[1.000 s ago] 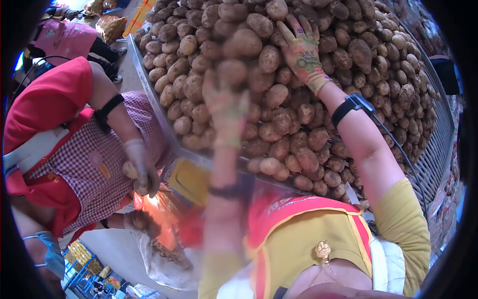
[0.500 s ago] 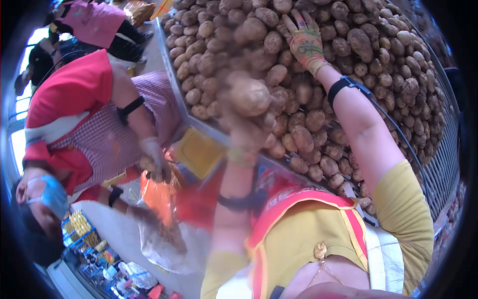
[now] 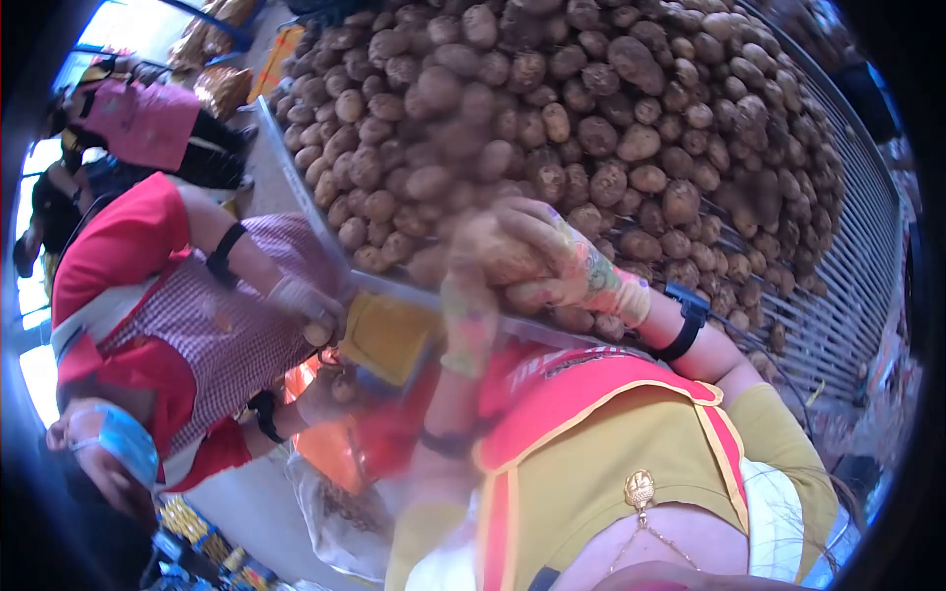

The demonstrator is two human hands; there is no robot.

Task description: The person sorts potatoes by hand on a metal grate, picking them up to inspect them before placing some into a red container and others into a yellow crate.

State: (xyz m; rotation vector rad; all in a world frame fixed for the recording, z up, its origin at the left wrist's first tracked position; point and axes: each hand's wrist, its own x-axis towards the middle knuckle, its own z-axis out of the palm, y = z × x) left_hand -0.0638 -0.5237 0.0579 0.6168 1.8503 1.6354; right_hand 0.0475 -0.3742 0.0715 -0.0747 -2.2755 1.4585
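Note:
Over the front edge of the heap, a large potato sits between my two gloved hands. My right hand, in a patterned, dirt-stained glove, curls its fingers over the top and right side of it. My left hand is blurred by motion and closes on the potato's left side; its separate fingers are hard to make out. Behind and around them lies a big heap of potatoes, many with soil on them.
The potatoes lie on a slatted metal table with a raised rim. To the left a masked co-worker in checked apron handles potatoes beside a yellow container, an orange bag and a white sack. Another person stands farther back.
My right hand has come back from the heap and taken hold of the potato in my left hand. The potato is now lower, nearer my apron. The co-worker's hands have shifted toward the yellow container.

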